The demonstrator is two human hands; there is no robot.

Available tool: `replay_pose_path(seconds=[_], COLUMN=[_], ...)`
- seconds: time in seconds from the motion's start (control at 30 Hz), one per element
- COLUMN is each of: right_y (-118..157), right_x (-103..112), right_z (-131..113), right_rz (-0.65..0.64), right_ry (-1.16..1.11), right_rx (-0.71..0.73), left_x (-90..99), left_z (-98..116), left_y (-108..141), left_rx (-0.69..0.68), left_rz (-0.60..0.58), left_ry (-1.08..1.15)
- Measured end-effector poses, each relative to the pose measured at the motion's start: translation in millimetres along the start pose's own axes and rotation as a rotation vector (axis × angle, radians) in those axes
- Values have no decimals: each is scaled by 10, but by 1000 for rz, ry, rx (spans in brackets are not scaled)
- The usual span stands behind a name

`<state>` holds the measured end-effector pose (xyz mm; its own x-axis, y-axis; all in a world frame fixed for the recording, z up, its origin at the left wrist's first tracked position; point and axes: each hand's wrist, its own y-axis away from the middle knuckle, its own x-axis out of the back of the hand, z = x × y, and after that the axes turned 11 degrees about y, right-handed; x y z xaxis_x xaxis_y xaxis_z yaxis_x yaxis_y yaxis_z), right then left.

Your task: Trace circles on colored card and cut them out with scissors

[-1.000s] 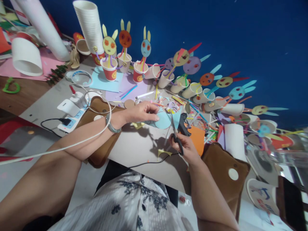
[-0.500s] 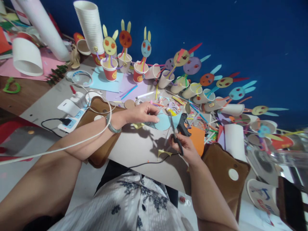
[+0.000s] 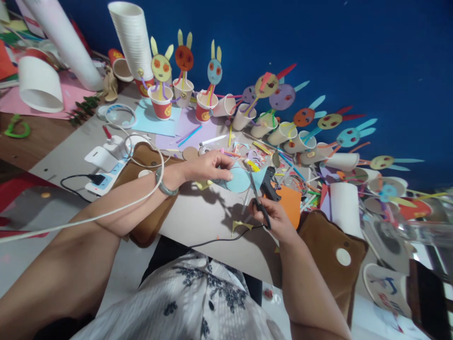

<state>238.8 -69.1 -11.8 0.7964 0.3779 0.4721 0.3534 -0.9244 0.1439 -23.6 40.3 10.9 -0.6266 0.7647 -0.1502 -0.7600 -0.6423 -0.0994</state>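
Note:
My left hand [image 3: 215, 167] pinches the left side of a light blue sheet of paper [image 3: 239, 179] on which a round outline is drawn. In my right hand [image 3: 271, 215] is a pair of scissors [image 3: 257, 193], fingers through the dark handles. The blades point up and away from me and lie against the paper just right of the circle. Whether they are apart is hard to make out. Behind the scissors lies a black glue gun [image 3: 270, 185], its cord running across the table. A yellow paper scrap [image 3: 242, 225] rests below my hands.
Paper cups with rabbit-faced figures [image 3: 163, 101] line the back by the blue wall. A tall cup stack [image 3: 130, 40] stands back left. A power strip [image 3: 106, 177] and white cable lie left. Orange paper [image 3: 290, 203] and a brown cushion-like pad [image 3: 332, 255] lie right.
The scissors and right hand have shifted very slightly against the blue paper. My left hand keeps its hold, and everything else looks the same.

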Motion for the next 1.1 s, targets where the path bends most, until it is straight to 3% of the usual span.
replay_pose_path(seconds=[1.1], right_y=[-26], right_x=[48], right_z=[1], right_rz=[-99], right_ry=[-27], right_rx=[-35], left_x=[51], left_z=[21], left_y=[-7], left_rx=[-5], left_rz=[-17], left_ry=[-98])
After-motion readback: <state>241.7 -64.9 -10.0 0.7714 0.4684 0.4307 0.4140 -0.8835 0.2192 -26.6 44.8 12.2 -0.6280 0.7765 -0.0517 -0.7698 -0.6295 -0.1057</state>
